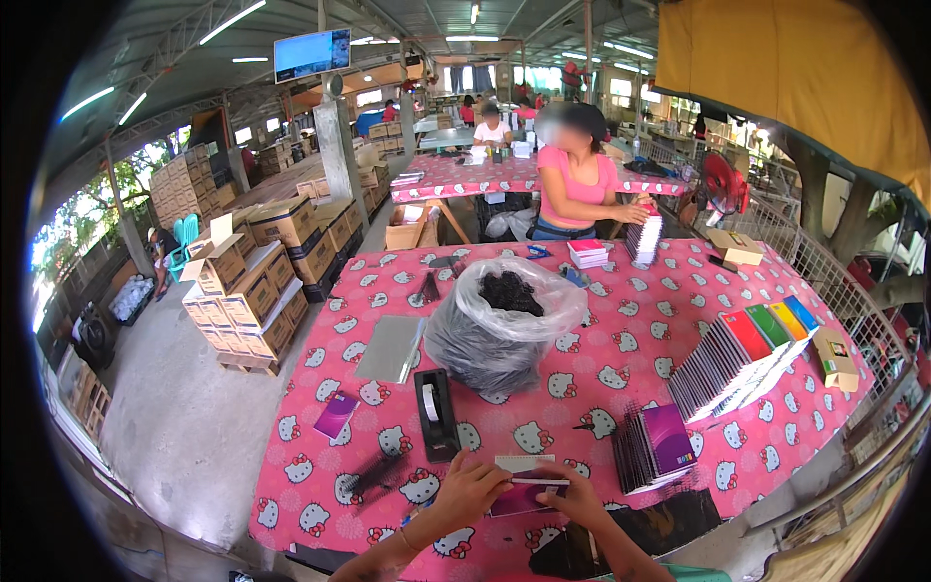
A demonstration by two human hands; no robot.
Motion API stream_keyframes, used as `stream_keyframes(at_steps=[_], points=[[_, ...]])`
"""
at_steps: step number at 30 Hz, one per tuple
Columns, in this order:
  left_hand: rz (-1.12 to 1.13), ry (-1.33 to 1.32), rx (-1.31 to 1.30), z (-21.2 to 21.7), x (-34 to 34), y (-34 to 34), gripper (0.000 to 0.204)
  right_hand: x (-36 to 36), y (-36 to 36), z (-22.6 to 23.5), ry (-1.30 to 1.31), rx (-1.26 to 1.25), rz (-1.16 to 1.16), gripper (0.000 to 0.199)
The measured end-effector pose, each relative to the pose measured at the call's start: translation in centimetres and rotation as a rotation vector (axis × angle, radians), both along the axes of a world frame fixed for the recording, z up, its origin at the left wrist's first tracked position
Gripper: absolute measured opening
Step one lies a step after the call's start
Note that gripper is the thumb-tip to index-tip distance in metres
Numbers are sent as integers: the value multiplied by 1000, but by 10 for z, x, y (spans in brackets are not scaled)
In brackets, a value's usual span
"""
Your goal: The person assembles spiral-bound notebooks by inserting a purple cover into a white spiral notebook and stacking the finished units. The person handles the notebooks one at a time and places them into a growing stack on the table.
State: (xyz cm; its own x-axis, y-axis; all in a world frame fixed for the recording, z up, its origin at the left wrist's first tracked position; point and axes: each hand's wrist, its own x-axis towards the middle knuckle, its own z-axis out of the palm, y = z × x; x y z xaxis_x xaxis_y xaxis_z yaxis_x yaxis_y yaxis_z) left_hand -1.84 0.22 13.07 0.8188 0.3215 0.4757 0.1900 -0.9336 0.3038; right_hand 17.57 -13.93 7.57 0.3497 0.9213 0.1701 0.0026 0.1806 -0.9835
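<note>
At the near edge of the table, my left hand (470, 497) and my right hand (576, 497) are closed on a small purple notebook (519, 498). A narrow white edge runs between my fingertips, and a pale sheet (525, 463) shows just beyond it; how they join is unclear. Left of my hands lies a loose bunch of black binding coils (378, 475). Beyond my left hand stands a black tape dispenser (436, 415). A stack of purple coil-bound notebooks (669, 438) is to the right of my right hand.
A large clear plastic bag (485, 344) of black coils stands mid-table. Clear sheets (390, 349) and a purple cover (336, 414) lie left. Multicoloured notebooks (742, 354) stand in rows at right. Across the table a person (577, 184) handles a notebook stack (644, 240). Cartons (254, 291) are stacked left.
</note>
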Motion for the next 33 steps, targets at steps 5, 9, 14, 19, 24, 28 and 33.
stream_keyframes(at_steps=[5, 9, 14, 19, 24, 28, 33], points=[[-4, -86, 40, -7, -4, -10, 15, -22, 1, 67, -960, 134, -245, 41], [14, -90, 17, -7, -7, -15, 17, -31, 6, 39, -1055, 48, -173, 28], [39, -25, -5, -13, -13, -17, 23, -36, 4, 39, -1084, 113, -224, 23], [42, -88, -95, -1, -12, -19, 26, -40, -1, 51, -1034, 85, -211, 24], [6, -13, -70, -4, -23, -15, 28, -45, 2, 44, -1031, 95, -244, 21], [-17, -46, -52, -5, -24, -14, 29, -43, 2, 48, -1017, 89, -202, 20], [-3, -53, -3, -2, -20, -17, 26, -42, 1, 51, -945, -38, -173, 19]])
